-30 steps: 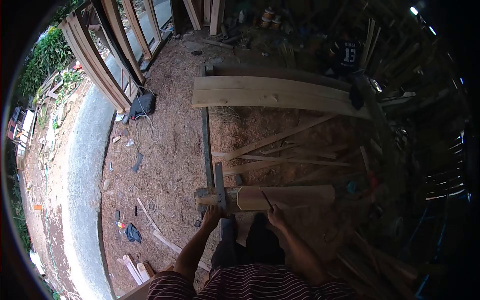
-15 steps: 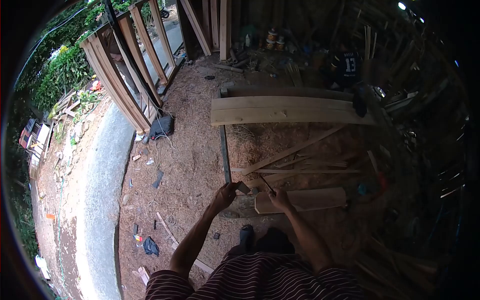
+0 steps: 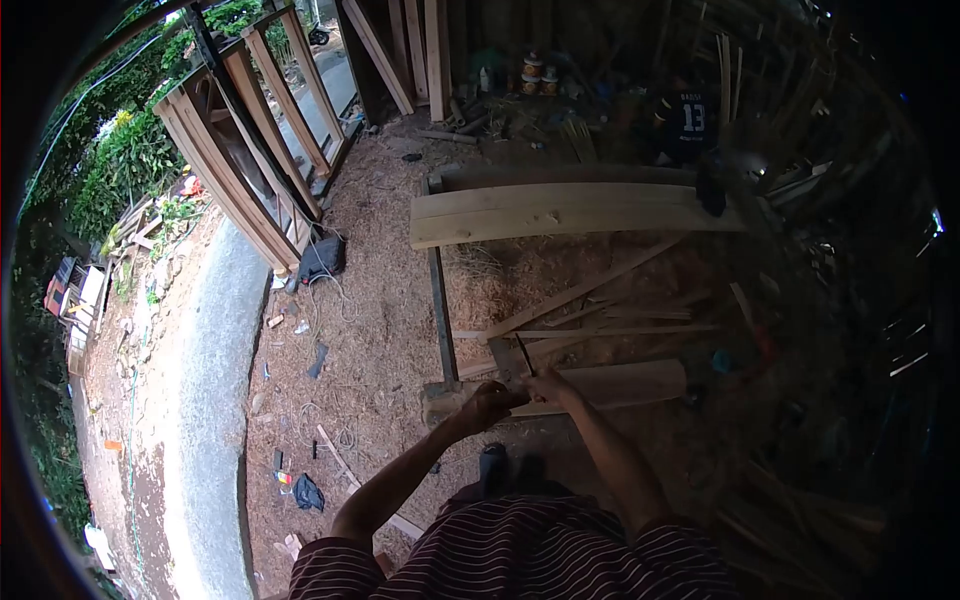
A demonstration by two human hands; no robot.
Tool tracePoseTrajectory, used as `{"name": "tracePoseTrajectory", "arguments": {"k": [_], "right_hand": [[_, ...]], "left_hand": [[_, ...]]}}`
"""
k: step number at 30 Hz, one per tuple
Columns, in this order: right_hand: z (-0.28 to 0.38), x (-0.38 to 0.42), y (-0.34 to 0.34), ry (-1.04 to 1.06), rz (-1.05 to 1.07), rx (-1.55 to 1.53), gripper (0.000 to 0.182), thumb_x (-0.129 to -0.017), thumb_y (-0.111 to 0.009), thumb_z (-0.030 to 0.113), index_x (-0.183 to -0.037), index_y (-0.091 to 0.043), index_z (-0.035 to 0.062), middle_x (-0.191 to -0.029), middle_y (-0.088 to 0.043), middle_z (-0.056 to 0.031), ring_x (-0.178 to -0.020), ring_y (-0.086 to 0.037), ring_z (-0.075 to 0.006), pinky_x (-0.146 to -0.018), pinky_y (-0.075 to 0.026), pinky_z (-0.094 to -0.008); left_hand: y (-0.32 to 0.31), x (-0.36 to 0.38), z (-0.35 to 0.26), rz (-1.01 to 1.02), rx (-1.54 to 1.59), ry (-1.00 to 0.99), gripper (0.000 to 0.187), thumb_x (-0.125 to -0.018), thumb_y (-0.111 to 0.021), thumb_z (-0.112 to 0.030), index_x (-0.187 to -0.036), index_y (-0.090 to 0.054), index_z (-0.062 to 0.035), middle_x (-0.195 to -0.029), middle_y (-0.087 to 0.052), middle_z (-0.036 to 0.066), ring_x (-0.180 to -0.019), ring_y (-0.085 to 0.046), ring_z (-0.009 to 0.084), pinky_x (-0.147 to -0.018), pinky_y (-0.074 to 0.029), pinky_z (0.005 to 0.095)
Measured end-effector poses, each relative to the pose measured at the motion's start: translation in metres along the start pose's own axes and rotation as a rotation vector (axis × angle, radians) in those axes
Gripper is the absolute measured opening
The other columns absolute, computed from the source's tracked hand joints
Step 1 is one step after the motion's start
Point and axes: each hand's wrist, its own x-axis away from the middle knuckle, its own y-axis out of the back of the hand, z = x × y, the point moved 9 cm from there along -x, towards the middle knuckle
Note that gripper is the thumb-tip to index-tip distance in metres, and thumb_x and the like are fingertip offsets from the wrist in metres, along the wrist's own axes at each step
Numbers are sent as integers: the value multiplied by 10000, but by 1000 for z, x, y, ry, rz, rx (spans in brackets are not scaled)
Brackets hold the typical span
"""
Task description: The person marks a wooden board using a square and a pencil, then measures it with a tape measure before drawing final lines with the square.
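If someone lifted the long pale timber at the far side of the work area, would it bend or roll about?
The long pale timber would probably stay stiff, as it looks like solid, broad wood. Its length suggests it would feel heavy and awkward from one end. Its flat faces should make it slide rather than roll.

Maroon-toned short-sleeved shirt [image 3: 520, 545], thin pale stripes; bare forearms; dark legwear; dark footwear [image 3: 493, 468].

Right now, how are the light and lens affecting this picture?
Head view: harsh glare bleaches the grey concrete strip; deep shadow swallows much of the right side; wide-angle distortion bows the light-brown wooden posts at upper left; the bare left hand and right hand look dim, leaving what the left holds unclear.
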Motion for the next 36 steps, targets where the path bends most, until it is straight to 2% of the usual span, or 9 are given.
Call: {"name": "tracePoseTrajectory", "arguments": {"k": [6, 9, 11, 13, 16, 20, 22, 30, 36], "right_hand": [[-48, 28, 6, 41, -19, 134, 104, -865, -661, 162, -908, -618, 78, -674, -522, 20, -498, -403, -63, -451, -333, -237], [-74, 29, 15, 34, -130, -87, 192, -873, -662, 228, -977, -633, 69, -692, -522, 26, -510, -397, -56, -466, -319, -214], [-95, 30, 10, 16, -82, -590, 297, -870, -670, 307, -1047, -638, 71, -705, -507, 44, -531, -387, -42, -480, -308, -198], [-94, 47, 4, 4, -89, -353, 318, -868, -672, 328, -1054, -636, 72, -697, -493, 51, -535, -389, -36, -477, -308, -200], [-95, 56, -3, 98, -98, 12, 342, -858, -682, 355, -1041, -633, 70, -676, -463, 60, -532, -387, -32, -469, -310, -208], [-92, 73, -7, 5, -4, 57, 377, -817, -723, 332, -1035, -644, 36, -688, -505, 50, -544, -407, -24, -462, -319, -221], [-100, 70, 3, 23, -5, 51, 378, -798, -737, 309, -1031, -652, 24, -723, -548, 33, -570, -444, -39, -490, -351, -230], [-128, 52, 63, 150, -132, 425, 348, -736, -780, 220, -993, -675, 11, -851, -673, -63, -787, -620, -194, -752, -475, -319], [-117, 30, 50, 238, -184, 559, 542, -707, -813, 214, -1160, -590, 16, -1075, -642, -181, -965, -632, -312, -829, -483, -366]], "left_hand": [[-62, 21, 13, -132, 86, 24, 392, -739, -710, 15, -1118, -651, -70, -973, -591, 136, -924, -559, 292, -799, -498, 396], [-67, 23, 17, -254, 44, 118, 376, -714, -717, 33, -1073, -630, -42, -978, -572, 141, -950, -566, 295, -794, -500, 391], [-80, 29, 16, -300, -49, 147, 362, -711, -712, 40, -1054, -614, -26, -989, -566, 143, -971, -570, 299, -797, -503, 386], [-89, 58, 64, -645, 469, 628, 401, -757, -597, 86, -1111, -469, -52, -836, -576, 87, -912, -579, 214, -747, -499, 345], [-90, 59, 53, -854, 1080, 806, 310, -825, -633, 5, -1126, -563, -29, -1017, -550, 77, -1091, -552, 224, -871, -489, 327], [-129, 59, 87, -635, 979, 559, 281, -857, -626, -20, -1129, -551, -25, -1009, -541, 59, -1032, -565, 184, -836, -503, 299], [-158, 69, 104, -729, 1077, 881, 212, -874, -568, -81, -1034, -462, 9, -807, -602, 68, -687, -589, 161, -667, -488, 302], [-183, 95, 123, -454, 919, 1110, 262, -881, -624, -244, -955, -634, 8, -768, -609, 38, -698, -574, 124, -614, -463, 296], [-169, 113, 137, -432, 782, 1132, 313, -892, -605, -279, -1029, -638, 0, -832, -655, 44, -702, -597, 131, -615, -478, 306]]}}
